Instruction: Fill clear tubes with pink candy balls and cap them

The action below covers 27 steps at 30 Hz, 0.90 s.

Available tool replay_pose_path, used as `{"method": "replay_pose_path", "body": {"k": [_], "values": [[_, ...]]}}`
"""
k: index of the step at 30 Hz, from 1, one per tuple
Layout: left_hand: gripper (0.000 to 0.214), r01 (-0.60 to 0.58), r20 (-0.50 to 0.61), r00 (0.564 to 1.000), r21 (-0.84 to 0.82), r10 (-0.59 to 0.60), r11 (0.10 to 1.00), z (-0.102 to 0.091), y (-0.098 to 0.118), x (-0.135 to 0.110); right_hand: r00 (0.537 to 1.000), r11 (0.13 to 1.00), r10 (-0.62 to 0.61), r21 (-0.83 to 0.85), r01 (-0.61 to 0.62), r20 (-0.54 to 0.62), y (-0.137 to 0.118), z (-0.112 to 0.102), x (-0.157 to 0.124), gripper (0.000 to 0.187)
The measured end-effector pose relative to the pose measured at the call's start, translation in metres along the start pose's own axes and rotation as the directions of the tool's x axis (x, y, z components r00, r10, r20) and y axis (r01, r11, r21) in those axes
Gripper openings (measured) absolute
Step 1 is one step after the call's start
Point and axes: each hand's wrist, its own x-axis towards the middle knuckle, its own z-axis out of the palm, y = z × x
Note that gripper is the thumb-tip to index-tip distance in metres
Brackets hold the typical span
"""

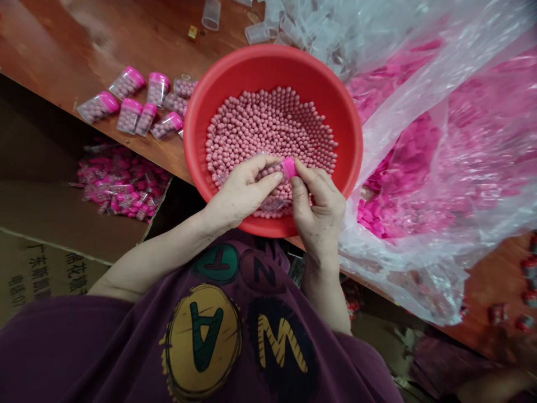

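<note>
Over a red basin (272, 56) of small pink balls (260, 126), my two hands meet at one small clear container (272, 169) filled with the same balls. My left hand (241, 187) is closed around its body, thumb on the side. The fingers and thumb of my right hand (316, 201) pinch its bright pink cap (289, 167), which sits on the container's mouth. Below my fingers, another clear container (274, 204) seems to lie on the balls, partly hidden.
Several capped containers (130, 115) lie on the wooden table (54, 45) at left. Empty clear containers (293, 28) are heaped behind the basin. A plastic bag (403, 246) of pink caps (415, 151) lies at right. Below left, a cardboard box (54, 207) holds many filled containers (121, 179).
</note>
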Motion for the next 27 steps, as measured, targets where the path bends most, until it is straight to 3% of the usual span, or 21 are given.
{"method": "replay_pose_path", "body": {"k": [9, 15, 18, 21, 24, 27], "values": [[0.004, 0.104, -0.082, 0.991, -0.028, -0.106, 0.994, 0.004, 0.004, 0.000, 0.998, 0.988, 0.004, -0.157, 0.007, 0.069, -0.017, 0.011, -0.008, 0.047], [0.010, 0.006, -0.064, 0.998, 0.004, -0.005, 1.000, 0.003, 0.006, 0.001, 0.988, 1.000, 0.010, -0.003, -0.009, 0.153, -0.005, -0.008, 0.003, 0.041], [0.010, -0.023, -0.085, 0.996, 0.039, 0.027, 0.999, 0.002, 0.005, -0.001, 0.998, 0.993, 0.063, 0.095, -0.064, 0.012, 0.008, -0.009, 0.003, 0.044], [0.011, -0.032, -0.075, 0.997, 0.032, 0.034, 0.999, 0.001, 0.002, -0.001, 0.978, 0.985, 0.169, 0.061, -0.163, -0.124, 0.016, -0.001, -0.002, 0.038], [0.015, -0.054, -0.071, 0.996, 0.024, 0.056, 0.998, 0.000, -0.001, 0.000, 0.961, 0.976, 0.215, 0.061, -0.208, -0.172, 0.016, 0.009, -0.007, 0.036], [0.020, -0.064, -0.028, 0.997, 0.031, 0.065, 0.997, -0.001, -0.002, 0.000, 0.969, 0.977, 0.166, 0.167, -0.136, -0.182, 0.012, 0.014, -0.010, 0.044]]}}
